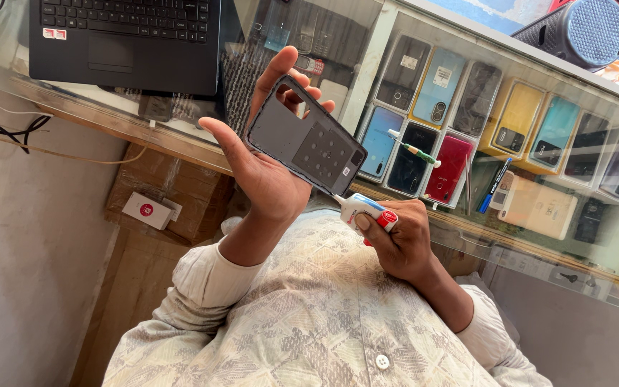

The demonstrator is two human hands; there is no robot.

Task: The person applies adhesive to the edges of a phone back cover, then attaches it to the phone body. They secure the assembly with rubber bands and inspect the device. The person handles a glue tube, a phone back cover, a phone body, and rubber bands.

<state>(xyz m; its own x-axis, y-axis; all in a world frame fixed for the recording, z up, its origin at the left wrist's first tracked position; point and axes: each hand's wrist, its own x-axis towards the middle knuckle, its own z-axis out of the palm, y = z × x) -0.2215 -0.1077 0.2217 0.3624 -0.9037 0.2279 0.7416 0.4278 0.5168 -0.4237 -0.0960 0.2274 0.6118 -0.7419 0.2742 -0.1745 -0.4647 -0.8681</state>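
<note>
My left hand [263, 179] holds up a dark grey phone back cover [302, 140], inner side toward me, with a camera cut-out near its top and a patch of small round dots in the middle. The thumb rests on its left edge and the fingers wrap behind it. My right hand [402, 247] grips a small white glue tube [367, 210] with a red and blue label. Its thin nozzle touches the cover's lower edge.
A glass counter [388, 43] shows several phones and cases beneath it. On top lie a black laptop [123, 43], a green-and-white tool [413, 149], a blue pen [494, 185] and a black round speaker [582, 29]. Cardboard boxes [159, 179] and cables [8, 129] sit at the left.
</note>
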